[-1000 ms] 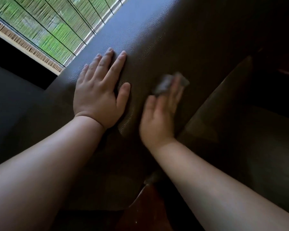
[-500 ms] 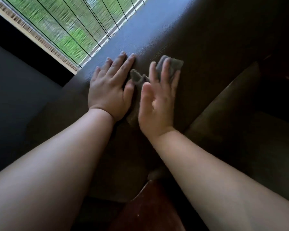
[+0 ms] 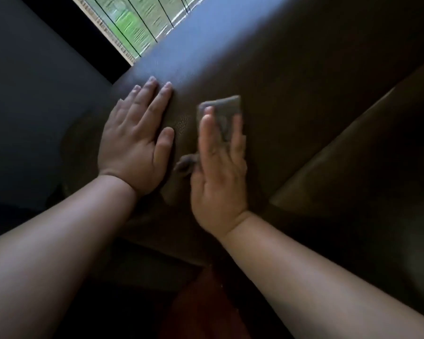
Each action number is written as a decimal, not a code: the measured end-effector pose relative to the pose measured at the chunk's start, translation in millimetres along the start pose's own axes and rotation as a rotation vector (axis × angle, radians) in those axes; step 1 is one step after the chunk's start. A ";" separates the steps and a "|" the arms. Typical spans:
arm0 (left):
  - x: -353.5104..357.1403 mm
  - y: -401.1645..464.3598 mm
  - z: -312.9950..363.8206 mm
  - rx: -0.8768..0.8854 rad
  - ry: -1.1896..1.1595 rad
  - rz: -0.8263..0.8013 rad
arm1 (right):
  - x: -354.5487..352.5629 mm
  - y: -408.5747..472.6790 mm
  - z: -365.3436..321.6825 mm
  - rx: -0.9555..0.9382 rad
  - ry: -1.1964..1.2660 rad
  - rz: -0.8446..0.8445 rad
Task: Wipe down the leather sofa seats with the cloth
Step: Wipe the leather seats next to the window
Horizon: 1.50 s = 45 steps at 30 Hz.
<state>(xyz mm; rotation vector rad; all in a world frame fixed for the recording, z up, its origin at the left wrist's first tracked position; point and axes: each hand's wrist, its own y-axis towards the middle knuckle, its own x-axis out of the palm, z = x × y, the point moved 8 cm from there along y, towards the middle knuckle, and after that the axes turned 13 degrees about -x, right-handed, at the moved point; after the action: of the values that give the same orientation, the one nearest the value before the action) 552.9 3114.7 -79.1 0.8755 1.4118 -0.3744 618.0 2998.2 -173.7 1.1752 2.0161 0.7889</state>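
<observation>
My right hand (image 3: 219, 165) is at frame centre, flat, fingers straight, pressing the cloth (image 3: 227, 110) onto the leather. Not clutching it, just palm and fingers on top. Cloth is grey, pokes out above my fingertips, and a crumpled corner sticks out on the thumb side, lower left of the hand. The hand is a bit blurred, so exact finger spread is hard to read.

My left hand (image 3: 137, 140) sits just left of it, also flat and spread, palm down on the sofa (image 3: 291, 77), holding nothing. It looks like a brace. The two hands are near each other, not touching; the cloth corner lies between them.

Surface under both is the dark leather run going from centre to upper right. A lighter cushion face (image 3: 353, 155) is at right, lower down. Window blind (image 3: 142, 23) at top, dark wall at upper left.

Step, as I judge it: mid-wipe on this strip, well short of done; the cushion at right looks unreached.

Next move needs steady flat pressure, cloth kept bunch-free under the fingers, stroke toward the upper right.
</observation>
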 end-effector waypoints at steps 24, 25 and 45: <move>3.2 -1.6 -3.1 0.030 0.031 0.122 | 0.5 -82.1 54.0 0.349 -0.075 0.013; 3.6 -1.6 -3.6 0.029 0.028 0.122 | 17.7 -77.2 19.3 0.173 -0.059 -0.034; -7.9 -63.4 -39.3 0.121 0.150 -0.141 | 1.2 -133.1 44.5 0.505 -0.018 -0.105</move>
<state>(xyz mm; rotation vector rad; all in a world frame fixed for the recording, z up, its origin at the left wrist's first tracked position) 479.9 3099.7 -87.9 0.9193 1.6081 -0.5141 586.8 2951.8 -302.5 1.3210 2.3147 0.2138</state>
